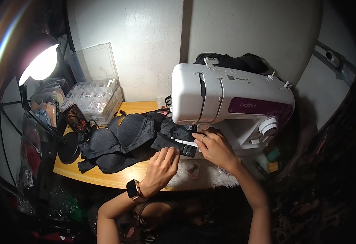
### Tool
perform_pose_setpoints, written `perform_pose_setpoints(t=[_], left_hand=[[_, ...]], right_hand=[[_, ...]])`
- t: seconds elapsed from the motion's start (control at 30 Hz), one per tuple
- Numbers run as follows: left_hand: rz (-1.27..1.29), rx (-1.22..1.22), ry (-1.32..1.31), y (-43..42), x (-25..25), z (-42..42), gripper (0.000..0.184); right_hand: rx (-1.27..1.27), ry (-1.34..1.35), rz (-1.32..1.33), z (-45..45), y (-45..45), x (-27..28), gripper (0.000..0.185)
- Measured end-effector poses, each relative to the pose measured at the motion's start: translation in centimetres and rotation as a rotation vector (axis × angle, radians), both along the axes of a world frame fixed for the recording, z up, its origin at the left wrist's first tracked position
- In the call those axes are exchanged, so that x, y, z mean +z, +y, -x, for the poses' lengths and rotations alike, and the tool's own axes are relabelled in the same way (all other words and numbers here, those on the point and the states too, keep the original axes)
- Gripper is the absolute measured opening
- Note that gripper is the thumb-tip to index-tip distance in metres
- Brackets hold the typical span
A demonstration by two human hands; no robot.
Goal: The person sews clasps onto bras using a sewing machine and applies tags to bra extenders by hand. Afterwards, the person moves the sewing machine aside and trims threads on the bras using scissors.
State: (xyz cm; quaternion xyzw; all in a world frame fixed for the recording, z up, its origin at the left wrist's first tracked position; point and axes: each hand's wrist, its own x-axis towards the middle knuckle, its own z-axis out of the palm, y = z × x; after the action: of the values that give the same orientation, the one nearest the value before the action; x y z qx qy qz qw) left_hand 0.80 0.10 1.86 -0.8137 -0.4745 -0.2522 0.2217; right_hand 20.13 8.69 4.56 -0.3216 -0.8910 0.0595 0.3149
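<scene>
A dark grey padded bra (131, 132) lies spread on the table, with its back band (165, 142) running to the right under the sewing machine (235, 97). Rows of hooks or eyes show on the band's end strip (188, 151). My left hand (161, 167), a watch on its wrist, is closed at the band's lower edge; its fingertips are partly hidden. Close to the needle area, my right hand (216, 149) has its fingers bent and pinched on the black fabric there. The machine head hides the needle and presser foot.
At the left, a lit lamp (39, 65) stands on a round base (68, 147). Behind the bra sits a clear compartment box (94, 97) with its lid up. A phone (75, 118) leans near it. White fur-like cloth (214, 179) covers the table's front right.
</scene>
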Motion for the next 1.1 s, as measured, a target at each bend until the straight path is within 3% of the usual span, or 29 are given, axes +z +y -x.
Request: perform_pose_setpoints(t=[0.67, 1.1], left_hand=[[-0.002, -0.029, 0.001, -0.1, 0.2, 0.2, 0.034], [-0.009, -0.036, -0.006, 0.0, 0.1, 0.3, 0.035]], right_hand=[[-0.104, 0.135, 0.064, 0.7, 0.4, -1.1, 0.012], [-0.137, 0.084, 0.021, 0.7, 0.4, -1.0, 0.013]])
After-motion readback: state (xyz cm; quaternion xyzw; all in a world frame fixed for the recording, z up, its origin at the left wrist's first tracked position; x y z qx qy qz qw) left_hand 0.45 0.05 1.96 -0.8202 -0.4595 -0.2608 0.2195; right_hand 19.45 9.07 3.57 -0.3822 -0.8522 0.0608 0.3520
